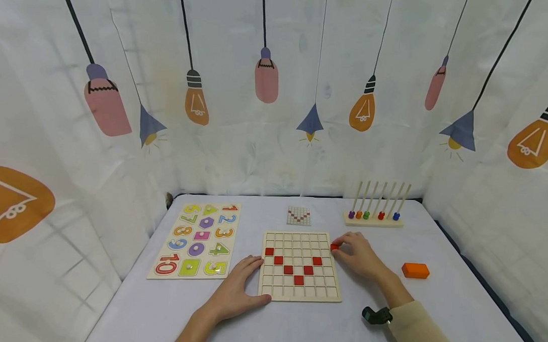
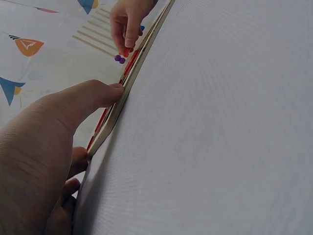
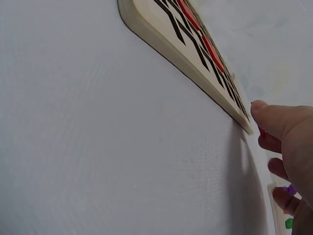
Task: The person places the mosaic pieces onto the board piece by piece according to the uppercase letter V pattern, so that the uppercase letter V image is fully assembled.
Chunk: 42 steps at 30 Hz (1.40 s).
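Observation:
A light wooden grid board (image 1: 299, 299) lies flat on the table, with several red square tiles (image 1: 299, 280) in its cells forming a V shape. My left hand (image 1: 239, 289) rests against the board's lower left corner, fingertips along the left edge and thumb at the front edge. In the left wrist view the thumb (image 2: 100, 93) touches the board's side. Just off the right edge near the top, my right hand (image 1: 357, 253) pinches a red tile (image 1: 334, 247) between thumb and fingers. The right wrist view shows that tile (image 3: 262, 132) mostly hidden by the fingers.
Behind the board lies a small pattern card (image 1: 298, 215) with a red V. A number and shape puzzle (image 1: 150, 273) is at left. At back right stands a peg rack (image 1: 374, 223) with coloured beads. An orange block (image 1: 415, 270) sits right of the right hand.

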Available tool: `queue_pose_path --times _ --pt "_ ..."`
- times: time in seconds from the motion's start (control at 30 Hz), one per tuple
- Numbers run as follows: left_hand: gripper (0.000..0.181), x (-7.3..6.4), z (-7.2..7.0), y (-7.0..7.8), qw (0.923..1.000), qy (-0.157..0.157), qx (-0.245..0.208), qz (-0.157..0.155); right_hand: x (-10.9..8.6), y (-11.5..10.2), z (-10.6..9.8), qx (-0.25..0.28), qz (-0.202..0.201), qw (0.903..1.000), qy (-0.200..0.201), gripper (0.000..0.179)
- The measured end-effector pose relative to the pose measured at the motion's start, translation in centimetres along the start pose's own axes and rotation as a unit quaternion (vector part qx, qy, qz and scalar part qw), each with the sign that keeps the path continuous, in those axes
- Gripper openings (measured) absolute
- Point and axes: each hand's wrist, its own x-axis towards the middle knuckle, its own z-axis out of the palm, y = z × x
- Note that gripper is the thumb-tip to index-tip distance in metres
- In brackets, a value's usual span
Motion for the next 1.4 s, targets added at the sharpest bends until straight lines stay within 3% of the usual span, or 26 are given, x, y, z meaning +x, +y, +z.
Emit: queue_pose_path --times 0.53,1.4 --pt "0.106 0.0 0.0 -0.1 1.0 0.001 -0.001 -0.001 0.5 -0.7 1.6 -0.003 -0.029 0.9994 -0.017 0.021" --pt "0.105 -0.1 -0.2 0.1 0.9999 0.001 -0.009 0.008 0.6 -1.2 2.0 -0.012 -0.03 0.9991 -0.026 0.022"
